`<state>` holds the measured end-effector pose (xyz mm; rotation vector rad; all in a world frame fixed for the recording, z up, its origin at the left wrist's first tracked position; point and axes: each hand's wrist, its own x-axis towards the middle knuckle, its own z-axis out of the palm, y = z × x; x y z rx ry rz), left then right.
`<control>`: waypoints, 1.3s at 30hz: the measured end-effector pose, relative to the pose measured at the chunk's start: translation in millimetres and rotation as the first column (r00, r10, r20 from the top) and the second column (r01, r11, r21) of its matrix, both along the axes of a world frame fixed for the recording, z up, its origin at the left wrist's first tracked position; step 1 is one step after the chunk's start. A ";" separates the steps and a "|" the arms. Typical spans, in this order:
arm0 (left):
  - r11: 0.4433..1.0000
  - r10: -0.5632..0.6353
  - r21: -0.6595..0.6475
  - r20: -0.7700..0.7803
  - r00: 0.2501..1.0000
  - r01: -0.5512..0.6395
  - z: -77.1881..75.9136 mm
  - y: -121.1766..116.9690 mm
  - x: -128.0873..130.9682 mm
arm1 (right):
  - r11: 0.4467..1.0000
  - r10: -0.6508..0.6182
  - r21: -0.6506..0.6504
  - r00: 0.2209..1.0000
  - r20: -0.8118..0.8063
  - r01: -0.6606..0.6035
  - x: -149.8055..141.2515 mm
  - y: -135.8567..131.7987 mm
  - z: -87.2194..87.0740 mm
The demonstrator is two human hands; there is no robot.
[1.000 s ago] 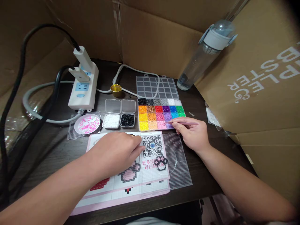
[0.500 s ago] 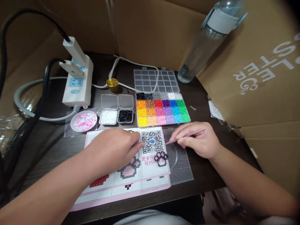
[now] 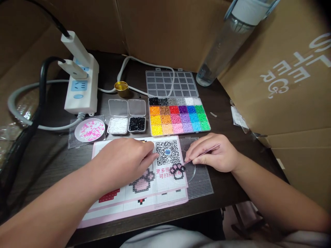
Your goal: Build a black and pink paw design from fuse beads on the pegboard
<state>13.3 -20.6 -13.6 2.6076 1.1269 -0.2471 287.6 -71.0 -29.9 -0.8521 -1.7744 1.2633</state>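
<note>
My right hand (image 3: 216, 153) is closed on slim pink tweezers (image 3: 205, 152). Their tips point down and left, at the right edge of a small paw of black and pink beads (image 3: 177, 171). The paw lies on a clear pegboard (image 3: 200, 182), partly over a printed pattern sheet (image 3: 116, 212) with a QR code. My left hand (image 3: 131, 156) rests over the sheet, fingers curled and thumb against the index finger; whatever they may hold is hidden. Beside it shows a printed pink paw pattern (image 3: 142, 182).
Behind the sheet stand a sorted bead box (image 3: 178, 117), open cases of white beads (image 3: 118, 126) and black beads (image 3: 137, 124), and a dish (image 3: 90, 130) of pink and white beads. Further back are a gold cup (image 3: 121, 89), a power strip (image 3: 82, 86) and a water bottle (image 3: 224, 48).
The tweezers' tips have come down from beside the QR code to the edge of the bead paw. My left hand keeps its pose. The whole view has shifted slightly.
</note>
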 end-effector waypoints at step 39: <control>1.000 -0.008 0.014 -0.041 0.999 0.009 0.0 -0.3 0.5 | 1.000 0.011 -0.002 0.999 0.043 -0.011 -0.1 0.3 -1.4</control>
